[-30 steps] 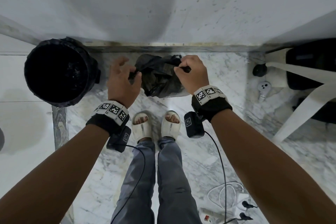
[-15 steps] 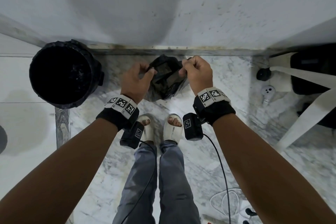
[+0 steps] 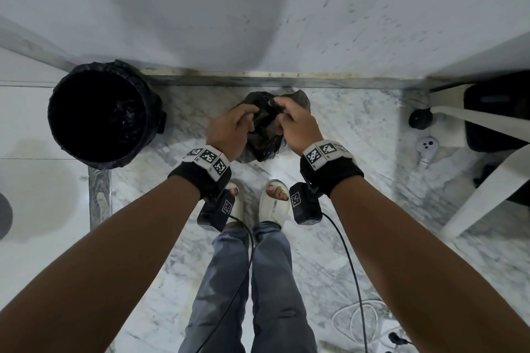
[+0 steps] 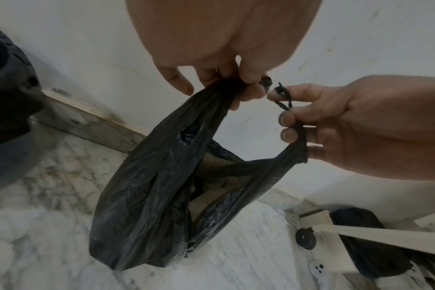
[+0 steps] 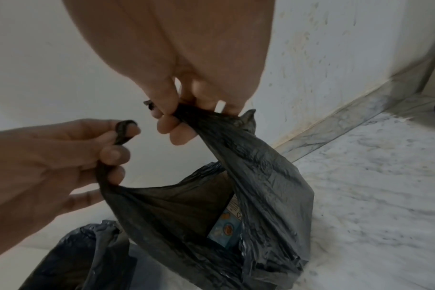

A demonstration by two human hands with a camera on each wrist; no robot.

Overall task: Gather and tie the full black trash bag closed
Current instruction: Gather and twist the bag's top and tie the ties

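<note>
A small black trash bag [image 3: 262, 142] hangs above the marble floor in front of my feet, held up by both hands. My left hand [image 3: 243, 119] grips one bunched top corner of the bag [image 4: 156, 186], fingers curled round it [image 4: 238, 84]. My right hand [image 3: 282, 112] grips the other corner, twisted into a thin strand [image 4: 289, 109]. In the right wrist view the right hand [image 5: 176, 117] holds gathered plastic and the left hand [image 5: 114, 145] holds its strand. The two hands nearly touch. The bag's mouth [image 5: 199, 196] gapes between them, showing a blue carton [image 5: 225, 225] inside.
A round bin [image 3: 100, 114] with a black liner stands at the left by the wall skirting [image 3: 258, 77]. White furniture legs [image 3: 487, 186], a black wheel [image 3: 420, 118] and a white controller [image 3: 427, 149] are at the right. Cables [image 3: 358, 321] lie at lower right.
Both hands have moved toward each other, bringing the bag's two top corners together. The bag's mouth has narrowed and the bag hangs bunched between them.
</note>
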